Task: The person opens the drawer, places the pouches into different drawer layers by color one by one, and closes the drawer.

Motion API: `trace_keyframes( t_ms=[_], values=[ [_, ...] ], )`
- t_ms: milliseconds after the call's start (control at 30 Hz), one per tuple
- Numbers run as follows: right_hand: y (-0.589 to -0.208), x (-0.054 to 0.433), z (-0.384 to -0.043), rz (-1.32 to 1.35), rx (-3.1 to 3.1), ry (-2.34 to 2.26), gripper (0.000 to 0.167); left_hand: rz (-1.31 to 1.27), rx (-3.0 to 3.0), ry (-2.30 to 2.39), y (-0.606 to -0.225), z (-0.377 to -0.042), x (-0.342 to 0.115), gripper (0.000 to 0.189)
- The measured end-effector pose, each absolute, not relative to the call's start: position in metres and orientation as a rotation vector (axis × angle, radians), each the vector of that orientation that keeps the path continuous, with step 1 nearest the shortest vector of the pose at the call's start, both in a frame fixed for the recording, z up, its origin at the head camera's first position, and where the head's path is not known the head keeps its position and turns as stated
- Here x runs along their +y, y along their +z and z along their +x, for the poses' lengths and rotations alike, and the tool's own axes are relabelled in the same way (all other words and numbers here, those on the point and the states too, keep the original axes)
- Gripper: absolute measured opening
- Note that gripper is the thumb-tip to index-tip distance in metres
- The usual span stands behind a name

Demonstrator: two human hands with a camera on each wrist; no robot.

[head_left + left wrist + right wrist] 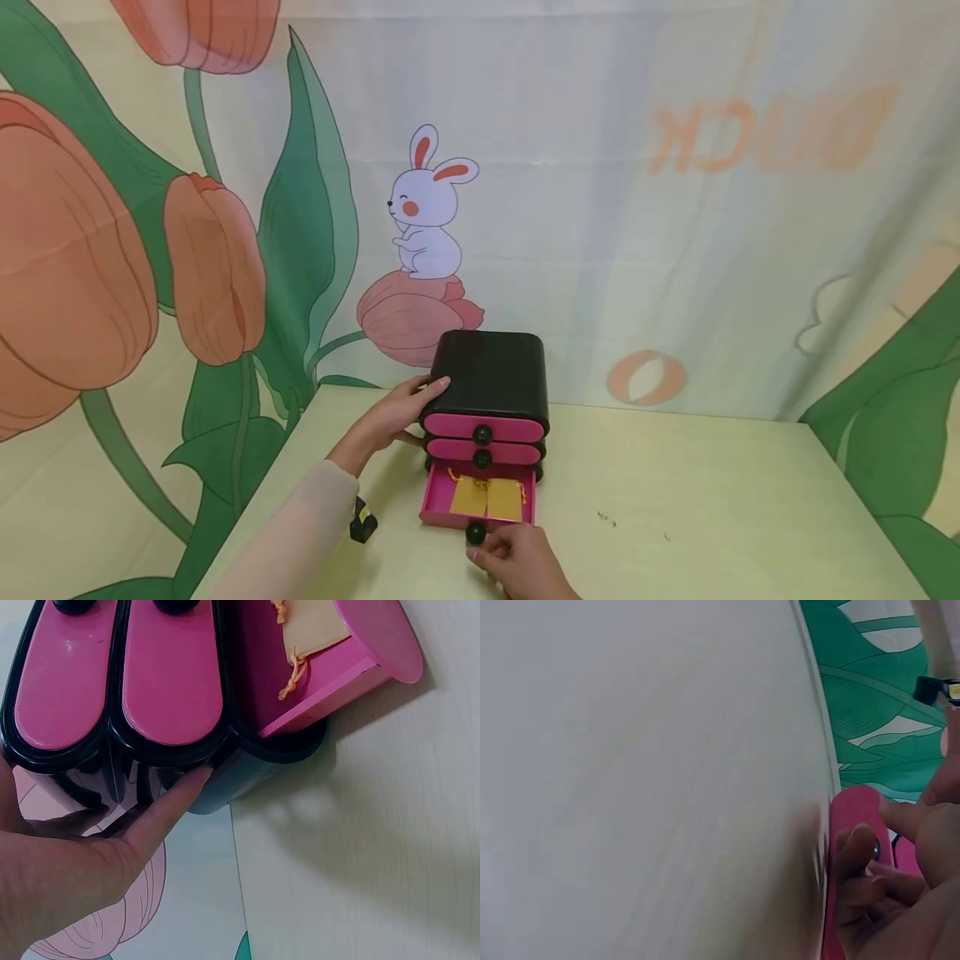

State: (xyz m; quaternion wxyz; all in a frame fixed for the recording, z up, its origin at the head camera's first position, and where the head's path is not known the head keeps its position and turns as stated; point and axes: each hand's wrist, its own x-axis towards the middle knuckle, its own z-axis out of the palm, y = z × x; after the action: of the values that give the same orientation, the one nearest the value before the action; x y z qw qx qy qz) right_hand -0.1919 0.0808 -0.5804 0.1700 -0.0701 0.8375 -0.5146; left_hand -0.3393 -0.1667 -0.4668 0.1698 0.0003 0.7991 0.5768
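Note:
A black drawer cabinet (491,375) with pink drawer fronts stands against the backdrop. The bottom pink drawer (438,497) is pulled out, and two yellow drawstring pouches (469,497) lie in it side by side. My left hand (393,412) rests on the cabinet's left side, thumb on the top edge; in the left wrist view (82,874) its fingers lie fairly straight along the casing. Below the bottom drawer's round black knob (476,533), my right hand (525,562) has its fingertips very close, loosely bent. The right wrist view shows a gap between thumb and forefinger near the knob.
The upper two drawers (482,428) are closed. A small black device (363,523) with a yellow label is at the left wrist. Behind the pale table (675,500) hangs a printed cloth (570,208) with a rabbit and tulips. Small dark marks lie on the tabletop at right.

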Motion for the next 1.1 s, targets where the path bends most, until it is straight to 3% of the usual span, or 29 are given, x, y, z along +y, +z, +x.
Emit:
trace_keyframes(
  t_ms=[367,833,1100],
  values=[
    [-0.584,0.070,-0.206,-0.112,2.635,-1.499,0.028,0.003,2.271,1.641,-0.465,-0.337,-0.165,0.105],
    [-0.595,0.073,-0.252,-0.203,2.717,-1.709,0.029,0.031,2.244,1.662,-0.468,-0.337,-0.160,0.104],
    [-0.586,0.088,-0.254,-0.329,2.638,-1.608,0.022,-0.001,2.261,1.654,-0.466,-0.334,-0.165,0.109]
  ],
)
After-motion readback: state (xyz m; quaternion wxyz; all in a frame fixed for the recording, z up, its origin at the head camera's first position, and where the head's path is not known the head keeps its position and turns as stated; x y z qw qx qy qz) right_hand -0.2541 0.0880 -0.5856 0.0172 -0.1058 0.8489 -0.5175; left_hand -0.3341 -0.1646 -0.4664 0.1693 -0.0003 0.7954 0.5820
